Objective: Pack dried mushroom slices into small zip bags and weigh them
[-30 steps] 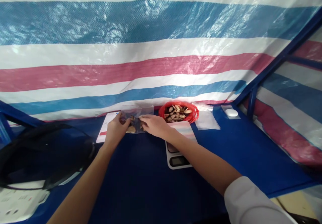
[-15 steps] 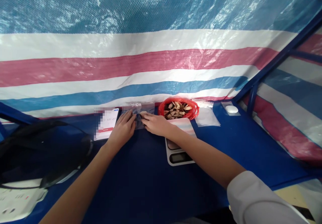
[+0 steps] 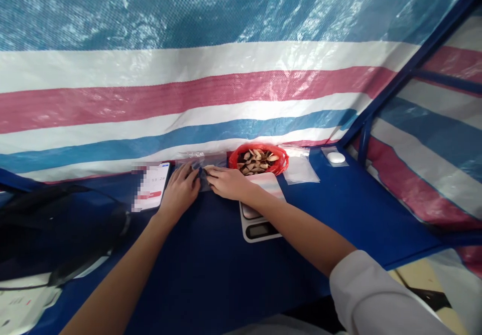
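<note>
A clear plastic bag [image 3: 207, 159] lies at the back of the blue table, in front of the striped sheet. My left hand [image 3: 179, 188] holds its left side, fingers bent and pressed together. From the right, my right hand [image 3: 229, 183] closes its fingers on the same bag, close to the left fingertips. A pale piece shows at the right fingertips; the fingers partly hide it. Right of the hands stands a red plastic bag [image 3: 280, 163] full of dried brown-and-cream slices [image 3: 256, 161]. A kitchen scale [image 3: 261, 231] sits under my right forearm.
A phone [image 3: 152, 187] with a lit screen lies left of my left hand. Flat clear bags [image 3: 301, 168] and a white rounded object [image 3: 335, 157] are at the back right. A black bag [image 3: 56, 229] and a white power strip [image 3: 26, 305] occupy the left side.
The whole view has shifted slightly, so things sit a little further left. Both hands stay on the clear bag with almost no change in pose.
</note>
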`<state>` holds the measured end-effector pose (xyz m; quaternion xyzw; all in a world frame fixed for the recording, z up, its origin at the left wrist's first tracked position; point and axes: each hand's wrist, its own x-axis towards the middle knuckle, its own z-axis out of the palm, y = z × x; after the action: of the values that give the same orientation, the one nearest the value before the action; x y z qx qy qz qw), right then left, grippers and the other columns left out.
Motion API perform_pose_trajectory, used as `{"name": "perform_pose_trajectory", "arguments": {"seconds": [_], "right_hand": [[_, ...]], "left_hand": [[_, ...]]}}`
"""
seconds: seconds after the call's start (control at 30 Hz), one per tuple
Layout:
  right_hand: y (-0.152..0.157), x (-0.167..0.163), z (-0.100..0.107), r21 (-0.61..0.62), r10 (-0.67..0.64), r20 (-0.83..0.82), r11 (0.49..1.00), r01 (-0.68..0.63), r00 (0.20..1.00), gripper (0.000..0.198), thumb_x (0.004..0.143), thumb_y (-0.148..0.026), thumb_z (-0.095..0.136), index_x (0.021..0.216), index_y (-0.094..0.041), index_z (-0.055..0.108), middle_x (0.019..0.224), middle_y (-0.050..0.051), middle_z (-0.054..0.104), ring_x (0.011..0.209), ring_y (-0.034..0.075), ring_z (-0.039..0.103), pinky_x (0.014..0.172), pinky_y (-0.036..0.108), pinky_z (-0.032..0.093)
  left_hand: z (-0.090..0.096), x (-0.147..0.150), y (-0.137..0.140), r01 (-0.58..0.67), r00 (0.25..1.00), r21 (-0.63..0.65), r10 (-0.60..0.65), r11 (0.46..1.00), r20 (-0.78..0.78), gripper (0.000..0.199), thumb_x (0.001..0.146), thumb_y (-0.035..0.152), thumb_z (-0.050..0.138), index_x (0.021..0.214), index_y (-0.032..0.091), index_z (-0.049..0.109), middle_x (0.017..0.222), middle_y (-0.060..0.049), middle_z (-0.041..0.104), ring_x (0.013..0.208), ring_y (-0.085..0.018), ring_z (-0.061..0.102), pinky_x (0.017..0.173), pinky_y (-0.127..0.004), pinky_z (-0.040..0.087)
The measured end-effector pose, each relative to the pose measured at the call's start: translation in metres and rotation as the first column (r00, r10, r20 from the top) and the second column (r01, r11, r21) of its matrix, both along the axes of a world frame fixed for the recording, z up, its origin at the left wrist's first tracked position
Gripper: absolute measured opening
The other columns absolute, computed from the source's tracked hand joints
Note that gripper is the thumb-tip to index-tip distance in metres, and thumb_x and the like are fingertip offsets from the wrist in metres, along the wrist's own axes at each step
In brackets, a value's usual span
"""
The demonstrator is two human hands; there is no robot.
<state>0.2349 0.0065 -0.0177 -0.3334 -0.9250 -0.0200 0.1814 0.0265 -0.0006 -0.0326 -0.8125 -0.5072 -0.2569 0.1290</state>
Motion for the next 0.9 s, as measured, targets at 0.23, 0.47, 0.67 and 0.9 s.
{"name": "perform_pose_trajectory", "arguments": {"seconds": [0.23,0.47,0.67,0.9], "right_hand": [[-0.02,0.022,0.011,0.161,0.066,-0.03,0.985,-0.06,0.997,0.03,0.102,-0.015,0.044,0.116,-0.015,0.071,0.132,0.011,0.069,0.136,0.023,0.054,0.115,0.038,0.045],[-0.051,0.082,0.014,0.193,-0.013,-0.139,0.98,0.04,0.99,0.027,0.099,-0.018,0.052,0.11,-0.017,0.076,0.13,0.01,0.071,0.129,0.024,0.061,0.112,0.038,0.049],[-0.072,0.153,0.002,0.13,-0.195,-0.275,0.963,0.237,0.942,0.024,0.098,-0.024,0.056,0.11,-0.023,0.077,0.132,0.004,0.07,0.128,0.024,0.063,0.106,0.036,0.054],[-0.077,0.217,-0.025,-0.041,-0.418,-0.26,0.906,0.422,0.871,0.029,0.099,-0.028,0.053,0.119,-0.027,0.073,0.134,0.003,0.069,0.131,0.024,0.06,0.105,0.039,0.056]], "left_hand": [[0.011,0.022,-0.024,-0.02,0.999,0.014,0.02,1.0,0.047,0.032,0.099,0.029,0.046,0.119,0.018,0.069,0.131,-0.015,0.066,0.126,-0.032,0.06,0.112,-0.052,0.045],[0.008,0.062,-0.056,0.007,0.998,-0.017,-0.006,1.0,0.065,0.034,0.101,0.03,0.045,0.123,0.018,0.067,0.131,-0.013,0.067,0.125,-0.03,0.06,0.113,-0.049,0.044],[-0.01,0.084,-0.063,0.01,0.996,-0.043,-0.006,0.999,0.091,0.034,0.1,0.031,0.045,0.123,0.018,0.067,0.137,-0.014,0.064,0.129,-0.03,0.058,0.115,-0.051,0.042],[-0.019,0.087,-0.059,0.047,0.997,-0.116,-0.039,0.992,0.072,0.04,0.1,0.033,0.043,0.127,0.016,0.067,0.14,-0.017,0.062,0.134,-0.032,0.055,0.115,-0.051,0.043]]}}
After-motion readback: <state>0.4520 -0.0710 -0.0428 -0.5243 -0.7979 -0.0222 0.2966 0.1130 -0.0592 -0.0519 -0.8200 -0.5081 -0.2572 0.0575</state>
